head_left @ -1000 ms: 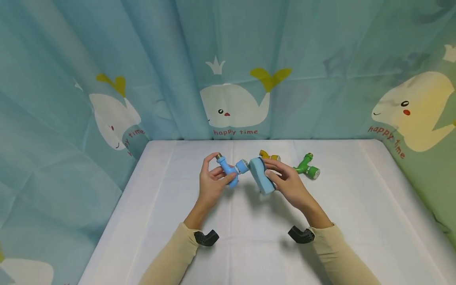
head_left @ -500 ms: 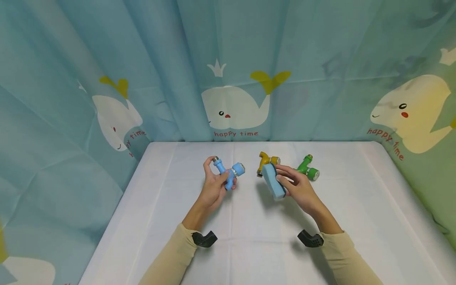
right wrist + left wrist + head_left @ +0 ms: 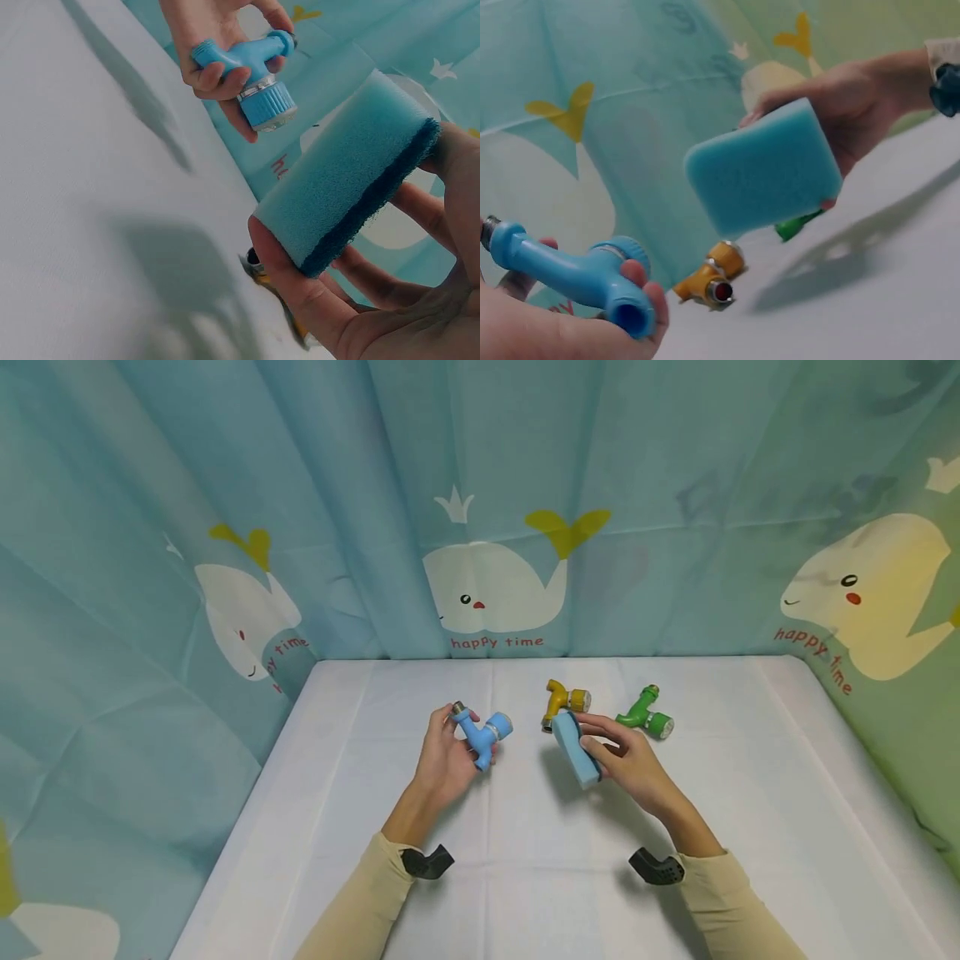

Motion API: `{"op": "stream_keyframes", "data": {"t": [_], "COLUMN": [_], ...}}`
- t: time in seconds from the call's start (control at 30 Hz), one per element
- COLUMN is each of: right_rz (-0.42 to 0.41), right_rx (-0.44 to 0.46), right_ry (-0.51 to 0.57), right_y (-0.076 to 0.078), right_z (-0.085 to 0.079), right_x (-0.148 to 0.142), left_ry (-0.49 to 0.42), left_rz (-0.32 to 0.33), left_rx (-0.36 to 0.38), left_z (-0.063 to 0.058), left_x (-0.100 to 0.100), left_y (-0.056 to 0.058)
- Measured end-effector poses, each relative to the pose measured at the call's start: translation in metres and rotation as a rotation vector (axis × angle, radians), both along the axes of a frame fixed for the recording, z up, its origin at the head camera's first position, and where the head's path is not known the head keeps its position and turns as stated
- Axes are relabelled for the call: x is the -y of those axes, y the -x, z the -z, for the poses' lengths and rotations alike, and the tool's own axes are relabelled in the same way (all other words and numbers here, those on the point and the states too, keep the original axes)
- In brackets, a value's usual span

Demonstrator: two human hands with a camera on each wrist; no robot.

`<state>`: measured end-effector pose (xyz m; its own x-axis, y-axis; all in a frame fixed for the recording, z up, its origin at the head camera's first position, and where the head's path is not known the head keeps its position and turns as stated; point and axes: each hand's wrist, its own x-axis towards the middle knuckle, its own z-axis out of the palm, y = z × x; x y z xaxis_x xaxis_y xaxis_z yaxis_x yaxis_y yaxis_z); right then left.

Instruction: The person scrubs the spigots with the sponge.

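Observation:
My left hand (image 3: 441,764) holds a light blue tap (image 3: 481,739) above the white table, its brass threaded end up and its ribbed knob to the right. In the right wrist view, several fingers curl round the body of the blue tap (image 3: 247,60). My right hand (image 3: 630,767) pinches a blue sponge (image 3: 574,748) with a dark scouring layer by its edges. That sponge (image 3: 349,169) is tilted and apart from the tap. Behind it, a yellow tap (image 3: 556,697) lies on the table, partly overlapped by the sponge in the head view.
A green tap (image 3: 647,714) lies on the white tabletop (image 3: 360,893), just beyond my right fingers. A blue-green curtain (image 3: 345,485) printed with whales hangs round the table's back and sides. Black wrist cameras (image 3: 427,862) sit at both beige sleeves.
My right hand has carried the sponge right, away from the blue tap, uncovering more of the yellow tap. My left hand has shifted slightly left and down, its thumb no longer across the tap's front.

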<state>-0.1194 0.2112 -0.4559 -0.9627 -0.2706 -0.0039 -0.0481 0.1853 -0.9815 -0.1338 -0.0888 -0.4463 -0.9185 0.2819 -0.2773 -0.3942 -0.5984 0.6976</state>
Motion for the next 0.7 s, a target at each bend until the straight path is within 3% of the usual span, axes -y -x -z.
{"op": "stream_keyframes", "data": {"t": [0.17,0.47,0.57,0.7], "right_rz": [0.006,-0.004,-0.009,-0.016], "right_rx": [-0.004,-0.048,-0.063,-0.093], "right_ry": [-0.042,-0.071,-0.071,-0.058], "right_y": [-0.001,-0.003,-0.003,-0.005], "right_z": [0.001,-0.001,-0.002,-0.007], "right_x": [-0.003,-0.007,-0.006,0.002], "left_ry": [-0.136,-0.225,-0.222,-0.156], "left_rz": [0.056,0.272,0.277,0.228], "left_rx": [-0.004,-0.203,-0.225,-0.249], "left_z": [0.002,0.004,0.005,0.007], "left_x": [0.003,0.003,0.001,-0.003], "left_y": [-0.006,-0.013,-0.014,-0.015]}}
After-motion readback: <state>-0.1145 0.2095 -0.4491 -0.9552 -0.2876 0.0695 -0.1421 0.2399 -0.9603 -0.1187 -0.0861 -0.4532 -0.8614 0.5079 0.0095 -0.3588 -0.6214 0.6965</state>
